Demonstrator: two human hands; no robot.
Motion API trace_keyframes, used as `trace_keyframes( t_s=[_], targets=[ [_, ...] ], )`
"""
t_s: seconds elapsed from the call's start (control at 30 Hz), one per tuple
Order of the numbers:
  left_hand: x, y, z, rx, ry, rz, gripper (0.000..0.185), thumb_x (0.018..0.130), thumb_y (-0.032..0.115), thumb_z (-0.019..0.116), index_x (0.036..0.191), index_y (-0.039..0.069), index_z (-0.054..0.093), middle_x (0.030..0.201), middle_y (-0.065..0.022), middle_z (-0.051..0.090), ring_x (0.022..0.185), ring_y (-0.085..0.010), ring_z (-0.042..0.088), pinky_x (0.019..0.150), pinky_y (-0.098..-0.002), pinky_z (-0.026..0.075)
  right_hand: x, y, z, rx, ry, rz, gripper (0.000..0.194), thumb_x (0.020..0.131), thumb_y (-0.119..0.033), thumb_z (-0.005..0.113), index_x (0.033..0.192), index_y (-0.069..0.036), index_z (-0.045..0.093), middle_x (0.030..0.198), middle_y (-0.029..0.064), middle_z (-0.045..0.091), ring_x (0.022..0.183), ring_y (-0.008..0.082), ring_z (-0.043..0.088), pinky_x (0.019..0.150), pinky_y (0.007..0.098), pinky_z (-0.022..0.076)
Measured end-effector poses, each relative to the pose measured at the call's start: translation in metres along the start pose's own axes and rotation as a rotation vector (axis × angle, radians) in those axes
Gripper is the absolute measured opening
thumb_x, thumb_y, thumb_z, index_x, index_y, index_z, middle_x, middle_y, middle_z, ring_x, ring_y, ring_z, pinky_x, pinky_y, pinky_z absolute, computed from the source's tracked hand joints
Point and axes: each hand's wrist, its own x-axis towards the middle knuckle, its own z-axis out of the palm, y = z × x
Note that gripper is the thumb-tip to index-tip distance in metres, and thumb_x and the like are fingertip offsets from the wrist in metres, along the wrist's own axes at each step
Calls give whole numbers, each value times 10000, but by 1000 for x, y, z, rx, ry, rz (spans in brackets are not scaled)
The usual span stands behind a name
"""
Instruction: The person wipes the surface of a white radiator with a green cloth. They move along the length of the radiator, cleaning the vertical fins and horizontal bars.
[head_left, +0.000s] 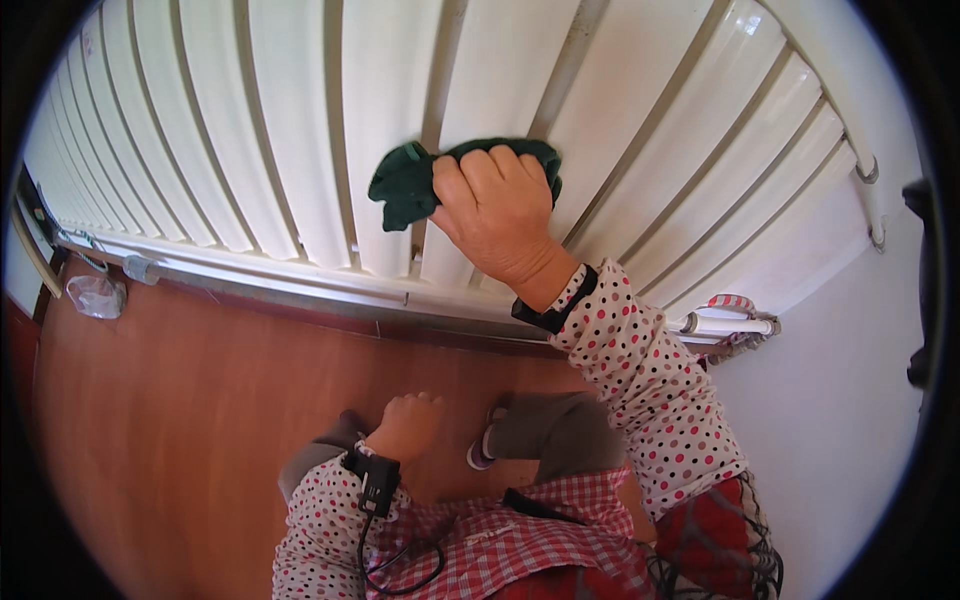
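Observation:
My right hand (495, 210) presses a bunched dark green cloth (405, 187) against the white radiator (300, 135). Its fingers curl over the cloth, which sticks out to the left of the hand and above the knuckles. Vertical panels with dark gaps between them make up the radiator. Low in front of my body, over my knee and away from the radiator, is my left hand (409, 426). Its fingers look loosely curled, their tips are hard to make out, and no object shows in it. Black straps circle both wrists over dotted sleeves.
A clear plastic bag (96, 295) lies on the reddish-brown floor (187, 405) at the far left, near a cord. White pipes (727, 325) with a striped cloth wrapping stand at the lower right, beside the white wall (825, 405). A cable hangs from my left wrist.

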Motion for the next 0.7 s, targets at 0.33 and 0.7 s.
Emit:
trace_keyframes(
  t_s=[0.33, 0.7],
  targets=[
    [-2, 0, 0, -74, 42, -30, 253, 912, 257, 642, 1069, 59, 666, 985, -162, 717, 903, -360, 727, 762, -461, 599, -105, -49, 18, 78, -265, -51, 221, 801, -203, 641, 1002, -111, 654, 818, 11, 516, 752, 193, 526, 655, 345, 404],
    [9, -7, -9, -158, -124, -104, 278, 933, 264, 608, 1109, 57, 667, 1114, -207, 710, 1017, -413, 711, 847, -530, 570, -44, -21, -60, 311, 21, 401, 447, 625, -55, 729, 1061, -61, 632, 880, 141, 546, 820, 367, 561, 715, 467, 465]
  ],
)
